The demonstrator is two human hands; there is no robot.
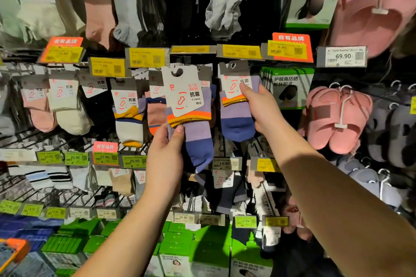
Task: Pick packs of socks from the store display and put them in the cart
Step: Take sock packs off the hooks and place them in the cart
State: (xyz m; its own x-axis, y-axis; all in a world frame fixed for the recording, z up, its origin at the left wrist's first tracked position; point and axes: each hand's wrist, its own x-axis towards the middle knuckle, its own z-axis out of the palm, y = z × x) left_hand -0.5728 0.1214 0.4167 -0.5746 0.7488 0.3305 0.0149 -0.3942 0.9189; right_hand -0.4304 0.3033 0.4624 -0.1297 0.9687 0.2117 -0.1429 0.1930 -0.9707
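Note:
My left hand grips a pack of lilac, orange and blue socks by its lower half, thumb on the front, and holds it in front of the display. Its grey card hook sits free of any peg. My right hand pinches a second matching sock pack at its right edge. That pack still hangs from a display peg by the hole in its card. The cart is out of view.
More sock packs hang on pegs left of my hands, under yellow price tags. Pink slippers and grey ones hang at the right. Green boxes fill the bottom shelf. An orange-edged thing shows at the bottom left corner.

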